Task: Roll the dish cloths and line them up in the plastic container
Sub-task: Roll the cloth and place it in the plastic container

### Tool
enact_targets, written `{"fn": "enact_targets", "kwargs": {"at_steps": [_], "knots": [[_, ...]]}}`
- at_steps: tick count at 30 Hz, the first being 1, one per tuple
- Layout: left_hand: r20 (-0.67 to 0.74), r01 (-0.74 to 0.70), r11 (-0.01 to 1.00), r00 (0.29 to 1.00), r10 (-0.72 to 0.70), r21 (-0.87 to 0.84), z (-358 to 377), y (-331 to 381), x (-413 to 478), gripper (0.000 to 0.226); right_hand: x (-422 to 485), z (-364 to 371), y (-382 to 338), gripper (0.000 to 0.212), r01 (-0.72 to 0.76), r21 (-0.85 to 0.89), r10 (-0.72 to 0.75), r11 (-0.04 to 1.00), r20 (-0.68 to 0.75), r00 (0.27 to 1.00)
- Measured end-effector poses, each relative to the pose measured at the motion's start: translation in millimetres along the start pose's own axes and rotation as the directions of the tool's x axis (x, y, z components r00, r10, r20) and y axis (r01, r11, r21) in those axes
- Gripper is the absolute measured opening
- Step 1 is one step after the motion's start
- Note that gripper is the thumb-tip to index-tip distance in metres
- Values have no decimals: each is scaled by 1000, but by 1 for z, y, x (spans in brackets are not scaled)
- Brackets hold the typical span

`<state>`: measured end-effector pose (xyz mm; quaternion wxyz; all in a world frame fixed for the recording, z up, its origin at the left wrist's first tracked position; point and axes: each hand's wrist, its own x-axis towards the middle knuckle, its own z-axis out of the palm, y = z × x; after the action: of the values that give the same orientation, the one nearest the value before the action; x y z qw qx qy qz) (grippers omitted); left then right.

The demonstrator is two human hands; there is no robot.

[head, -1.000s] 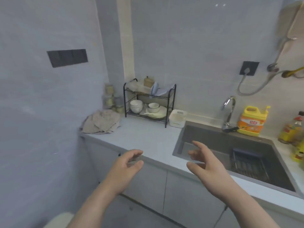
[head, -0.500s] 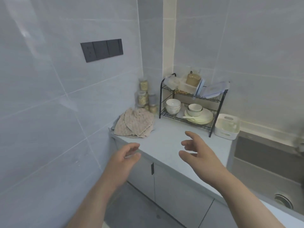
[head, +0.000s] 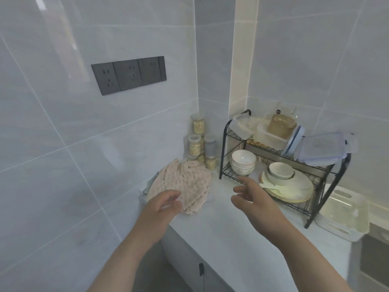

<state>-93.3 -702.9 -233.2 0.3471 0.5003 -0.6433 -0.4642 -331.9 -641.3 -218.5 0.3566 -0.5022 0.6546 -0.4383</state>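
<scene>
- Partly hidden behind the left hand: near edge of the pile of pinkish-beige, bumpy-textured dish cloths, heaped in the counter's corner against the tiled wall; number of cloths not readable.
- Cut off at the right border: dark sink.
- Blurred, next to it: white rectangular plastic container, standing on the pale grey countertop just beside the black two-tier wire rack, well apart from the cloths.
- Left hand: fingers loosely curved, grasping nothing, over the pile's near edge; contact with the cloth impossible to tell.
- Right hand: fingers spread and relaxed, released, raised in front of the rack's lower shelf.
- Open stretch of countertop between pile and rack, running to the front edge.
- Clear plastic jars stacked in the corner between cloths and rack.
</scene>
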Motion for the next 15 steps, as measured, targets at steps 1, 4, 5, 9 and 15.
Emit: {"fn": "enact_targets", "kwargs": {"at_steps": [1,4,5,9,15], "knots": [[-5,3,1000,1000,-3,3,-2,-2,11,19,13,2,1,48,-2,-2,2,1000,14,1000],[-10,21,1000,1000,-21,-9,-9,-8,48,20,50,10,3,50,-14,-24,15,1000,47,999],[-8,31,999,999,-31,-14,-12,-12,62,20,62,14,4,51,-23,-29,25,999,51,998],[22,74,997,997,-73,-32,-25,-30,127,23,112,34,9,53,-88,-25,89,996,38,995],[91,173,984,980,-176,41,-44,-71,242,44,197,82,26,49,-215,-56,212,975,-45,976]]}}
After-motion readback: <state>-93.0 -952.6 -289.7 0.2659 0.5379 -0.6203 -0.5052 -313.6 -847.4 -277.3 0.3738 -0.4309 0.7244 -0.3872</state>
